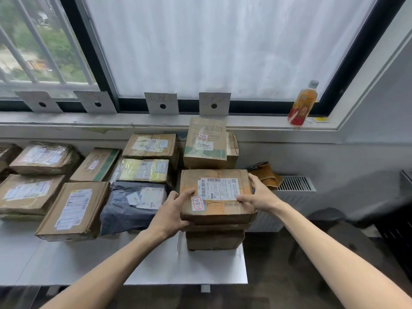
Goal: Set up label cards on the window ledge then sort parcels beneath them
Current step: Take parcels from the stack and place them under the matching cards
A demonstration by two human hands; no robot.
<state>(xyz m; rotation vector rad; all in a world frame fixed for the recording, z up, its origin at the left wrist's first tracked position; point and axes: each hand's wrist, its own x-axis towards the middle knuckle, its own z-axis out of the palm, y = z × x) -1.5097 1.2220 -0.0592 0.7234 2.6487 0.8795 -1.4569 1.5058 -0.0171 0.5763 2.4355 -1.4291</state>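
From the head camera, the left hand (172, 211) and right hand (259, 194) clamp a flat cardboard parcel (217, 196) from either side, fingers curled over its top edge. It sits atop a stack (214, 238) at the table's right corner (240, 275), beneath the rightmost label card (214, 103). I'd worry about that stack: it stands close to the table's edge, so a careless shove could tip it off. The tall parcel (206, 143) leaning behind might also topple.
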